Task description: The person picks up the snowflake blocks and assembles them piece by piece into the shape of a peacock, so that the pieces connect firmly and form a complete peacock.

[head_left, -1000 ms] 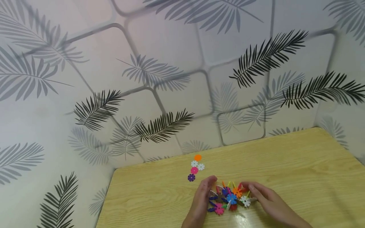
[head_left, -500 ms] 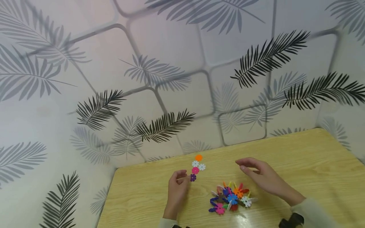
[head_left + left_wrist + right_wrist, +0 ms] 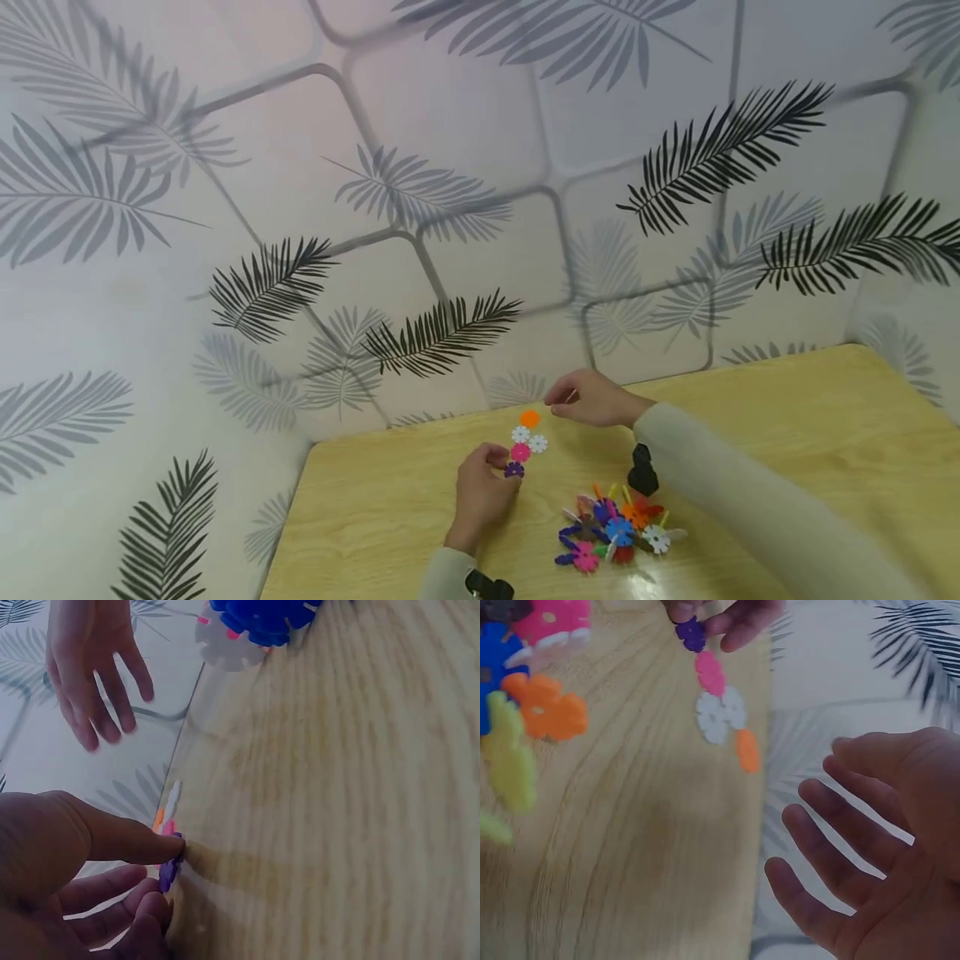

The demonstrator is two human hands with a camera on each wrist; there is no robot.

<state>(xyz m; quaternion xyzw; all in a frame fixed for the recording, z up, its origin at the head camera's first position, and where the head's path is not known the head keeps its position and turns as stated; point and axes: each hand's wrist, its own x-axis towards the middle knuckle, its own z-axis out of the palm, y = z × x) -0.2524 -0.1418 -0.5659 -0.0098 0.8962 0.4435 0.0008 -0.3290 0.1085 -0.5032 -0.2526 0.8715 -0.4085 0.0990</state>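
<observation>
On the table lies a line of snowflake discs: an orange disc (image 3: 530,418) at the far end, two white discs (image 3: 537,444), a pink disc (image 3: 521,452), then a purple disc (image 3: 514,470) nearest the body. My left hand (image 3: 482,498) pinches the purple disc at its edges between thumb and fingers; the left wrist view shows the thumb (image 3: 142,841) on it. Beyond the orange disc, my right hand (image 3: 592,398) hovers by the table's back edge. Its fingers (image 3: 847,825) are loosely spread and hold nothing.
A cluster of joined snowflake discs (image 3: 619,531) in many colours sits on the wooden table (image 3: 375,517), right of the left hand and under the right forearm. The leaf-patterned wall (image 3: 450,250) rises directly behind the table's back edge.
Both hands have left the cluster's sides. My left hand has gone to the purple disc and now pinches it. My right hand has moved up and left, towards the orange disc.
</observation>
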